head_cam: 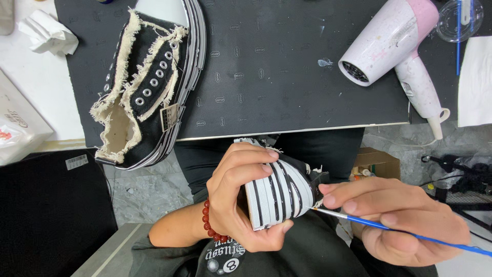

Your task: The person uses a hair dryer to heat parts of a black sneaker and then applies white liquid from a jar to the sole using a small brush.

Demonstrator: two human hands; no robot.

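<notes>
My left hand (pixel 241 197) grips a black canvas shoe (pixel 282 190) by its sole, turned so the white sole with black stripes faces me. A red bead bracelet sits on that wrist. My right hand (pixel 400 215) pinches a thin blue-handled paintbrush (pixel 389 228), and the brush tip touches the striped sole edge near the shoe's right side. The matching black shoe (pixel 146 87), with frayed cream edging and metal eyelets, lies on the black mat (pixel 277 66) at the upper left, its opening toward me.
A white and pink hair dryer (pixel 400 46) lies on the mat's right side. A clear plastic cup (pixel 458 18) stands at the top right beside white paper (pixel 474 82). Crumpled tissue (pixel 48 33) lies at top left. A cardboard box (pixel 376 164) sits on the floor.
</notes>
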